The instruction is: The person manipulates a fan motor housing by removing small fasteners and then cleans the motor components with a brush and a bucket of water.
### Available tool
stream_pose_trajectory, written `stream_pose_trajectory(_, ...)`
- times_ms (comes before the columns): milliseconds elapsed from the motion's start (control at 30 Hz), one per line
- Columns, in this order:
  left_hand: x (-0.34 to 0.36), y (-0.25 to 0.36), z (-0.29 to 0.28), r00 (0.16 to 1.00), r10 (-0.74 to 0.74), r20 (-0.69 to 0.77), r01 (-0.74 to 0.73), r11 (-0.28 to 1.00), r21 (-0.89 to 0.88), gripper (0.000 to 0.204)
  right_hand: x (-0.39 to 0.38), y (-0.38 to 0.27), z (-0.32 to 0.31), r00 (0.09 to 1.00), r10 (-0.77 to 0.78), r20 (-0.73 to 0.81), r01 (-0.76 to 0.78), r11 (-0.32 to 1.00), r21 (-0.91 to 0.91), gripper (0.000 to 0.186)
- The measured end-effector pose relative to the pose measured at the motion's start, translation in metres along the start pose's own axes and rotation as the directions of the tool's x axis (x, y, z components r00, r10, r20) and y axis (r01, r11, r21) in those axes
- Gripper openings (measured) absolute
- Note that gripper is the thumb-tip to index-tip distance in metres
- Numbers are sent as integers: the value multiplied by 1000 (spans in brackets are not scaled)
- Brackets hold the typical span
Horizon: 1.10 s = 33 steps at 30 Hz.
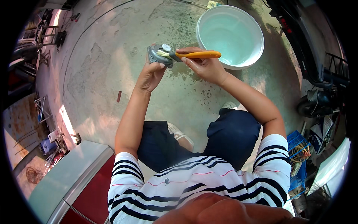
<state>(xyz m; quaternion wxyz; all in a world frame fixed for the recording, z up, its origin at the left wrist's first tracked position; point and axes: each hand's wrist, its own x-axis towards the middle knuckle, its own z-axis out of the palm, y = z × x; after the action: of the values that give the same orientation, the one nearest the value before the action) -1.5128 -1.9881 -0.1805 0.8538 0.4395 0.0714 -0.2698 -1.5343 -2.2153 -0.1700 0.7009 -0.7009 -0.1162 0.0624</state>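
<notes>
My left hand (152,74) is closed round a grey, rounded part (153,54) that looks like plastic or metal; its exact kind I cannot make out. A white round piece (166,47) shows at its upper side. In my right hand (205,69) is a paintbrush (203,55) with an orange handle, a dark ferrule and pale bristles. The bristles touch the grey part. Just beyond my right hand stands a white bucket (199,28) holding clear, bluish-green water (231,37).
Wet spots mark the concrete floor (100,67) near the bucket. A red and silver cabinet (89,153) is at lower left. To the right are a blue crate (298,145) with coiled cord and a dark vehicle (298,44). A thin cable runs across the far floor.
</notes>
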Motion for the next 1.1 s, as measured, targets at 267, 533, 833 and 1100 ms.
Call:
stream_pose_trajectory(267, 2, -1, -4, 1000, -24, -13, 24, 1000, 0, 88, -1, 3, -2, 1000, -24, 1, 24, 999, -34, 26)
stream_pose_trajectory(533, -3, 2, -2, 998, -31, -58, 38, 992, 117, 94, 21, 6, -83, 915, -96, -392, -143, 831, -538, 24)
stream_pose_trajectory(833, 5, -6, 15, 1000, -10, 3, 9, 928, 372, 97, 43, 118, -149, 817, 522, -245, -520, 485, -703, 28)
stream_pose_trajectory(1100, 4, -3, 8, 1000, -20, -15, 24, 917, 398, 96, 41, -32, -69, 976, 214, 40, -215, 977, 20, 36)
